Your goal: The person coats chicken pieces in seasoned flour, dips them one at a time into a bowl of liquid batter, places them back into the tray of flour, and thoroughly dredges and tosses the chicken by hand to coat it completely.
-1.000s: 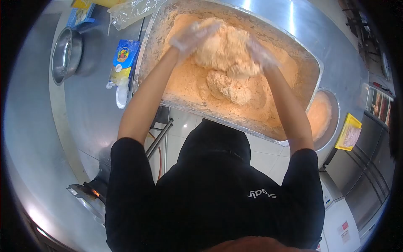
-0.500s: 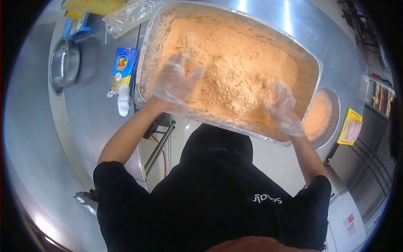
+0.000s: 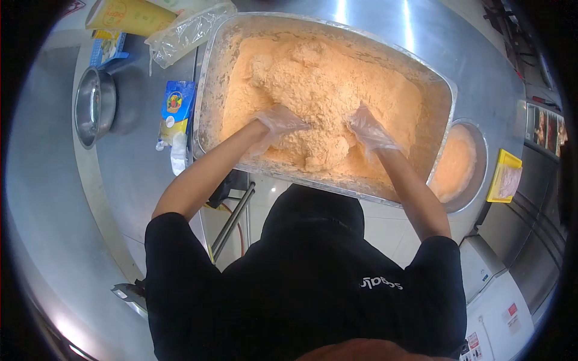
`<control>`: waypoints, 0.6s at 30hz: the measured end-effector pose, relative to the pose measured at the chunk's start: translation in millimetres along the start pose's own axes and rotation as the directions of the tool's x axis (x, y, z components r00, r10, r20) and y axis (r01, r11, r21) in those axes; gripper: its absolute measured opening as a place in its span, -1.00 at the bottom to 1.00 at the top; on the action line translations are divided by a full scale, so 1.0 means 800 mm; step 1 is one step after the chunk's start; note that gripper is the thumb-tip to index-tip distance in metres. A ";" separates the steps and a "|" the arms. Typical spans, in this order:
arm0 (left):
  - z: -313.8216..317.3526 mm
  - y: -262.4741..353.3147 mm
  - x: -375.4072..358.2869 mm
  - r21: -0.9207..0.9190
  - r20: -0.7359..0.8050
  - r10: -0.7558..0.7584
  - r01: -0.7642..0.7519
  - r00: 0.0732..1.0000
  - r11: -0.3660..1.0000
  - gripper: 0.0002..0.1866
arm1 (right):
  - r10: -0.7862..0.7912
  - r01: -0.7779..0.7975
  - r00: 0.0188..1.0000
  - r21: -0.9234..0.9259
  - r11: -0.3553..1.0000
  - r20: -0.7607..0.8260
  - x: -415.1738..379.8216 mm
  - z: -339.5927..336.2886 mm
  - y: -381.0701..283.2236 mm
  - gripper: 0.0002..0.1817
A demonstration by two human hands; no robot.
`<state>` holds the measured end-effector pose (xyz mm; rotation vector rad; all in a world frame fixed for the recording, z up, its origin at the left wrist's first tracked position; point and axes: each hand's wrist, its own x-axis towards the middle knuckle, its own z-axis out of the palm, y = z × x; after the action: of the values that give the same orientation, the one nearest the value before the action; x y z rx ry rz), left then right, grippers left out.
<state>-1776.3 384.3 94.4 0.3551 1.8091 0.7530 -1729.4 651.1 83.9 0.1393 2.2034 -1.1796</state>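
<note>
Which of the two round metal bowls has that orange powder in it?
The right-hand bowl, beside the big tray: orange powder lies in it. The left-hand bowl shows bare, shiny metal inside.

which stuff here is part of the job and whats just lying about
Part of the job:
left hand and right hand, clear-gloved
crumbly heap
orange powder
large metal tray

Seemingly just lying about:
steel bowl
blue packet
clear plastic bag
yellow tray
round pan of similar powder (possibly related)
</note>
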 end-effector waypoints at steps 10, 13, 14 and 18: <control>-0.001 0.055 -0.070 -0.337 -0.207 -0.088 0.014 0.974 0.941 -0.19 | -0.053 0.052 0.998 -0.033 0.998 -0.040 -0.079 -0.059 -0.116 -0.08; -0.053 0.064 -0.111 0.082 -0.396 -0.186 0.236 0.899 0.968 -0.14 | -0.127 0.128 0.992 0.097 0.987 -0.012 -0.077 -0.069 -0.114 -0.02; -0.064 0.049 -0.108 0.034 -0.469 -0.235 0.283 0.851 0.959 -0.12 | -0.093 0.094 0.995 0.050 0.994 -0.032 -0.075 -0.086 -0.126 -0.03; -0.073 0.016 -0.052 -0.406 -0.601 -0.413 0.184 0.684 0.895 -0.05 | 0.406 -0.293 0.896 0.448 0.845 -0.180 -0.019 -0.105 -0.097 -0.04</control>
<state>-1816.8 351.1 145.6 -0.5106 2.2914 0.9905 -1786.6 673.5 182.0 0.8946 1.9904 -1.4539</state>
